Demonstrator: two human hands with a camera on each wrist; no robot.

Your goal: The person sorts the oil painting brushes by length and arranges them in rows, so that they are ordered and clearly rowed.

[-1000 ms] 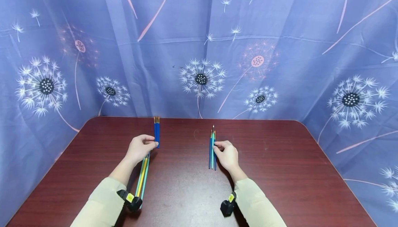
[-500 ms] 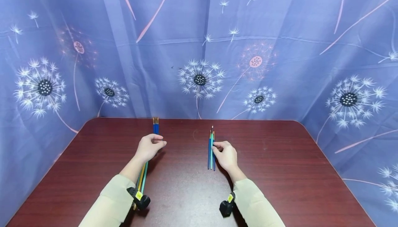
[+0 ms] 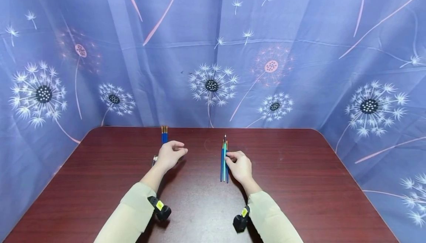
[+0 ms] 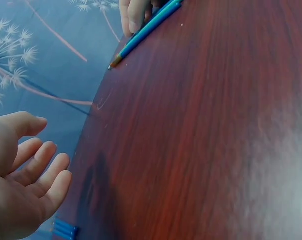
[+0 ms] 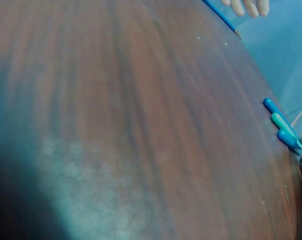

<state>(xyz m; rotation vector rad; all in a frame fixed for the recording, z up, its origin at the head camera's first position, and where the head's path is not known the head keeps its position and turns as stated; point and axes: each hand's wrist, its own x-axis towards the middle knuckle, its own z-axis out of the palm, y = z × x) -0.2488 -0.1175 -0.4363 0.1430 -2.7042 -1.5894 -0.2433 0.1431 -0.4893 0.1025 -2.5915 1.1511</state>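
Note:
My left hand point(image 3: 171, 155) hovers over the left middle of the table, fingers loosely bent and holding nothing; its palm and spread fingers show in the left wrist view. Just behind it lie blue paintbrushes point(image 3: 164, 137), their handle ends partly hidden by the hand. My right hand point(image 3: 240, 166) pinches a blue paintbrush point(image 3: 227, 174) with thumb and fingertips, on the right side of a small group. Beside that brush lie a mint green paintbrush point(image 3: 224, 161) and another blue one point(image 3: 222, 165), side by side with bristles toward the back.
A paintbrush tip point(image 3: 154, 160) peeks out left of my left wrist; the rest of that group is hidden under the forearm. The dark red wooden table point(image 3: 286, 184) ends at a blue dandelion-print curtain point(image 3: 186, 50).
My left hand has moved right and slightly away from me, off the blue brushes, its forearm now covering the yellow and mint green ones. My right hand stays at its brushes.

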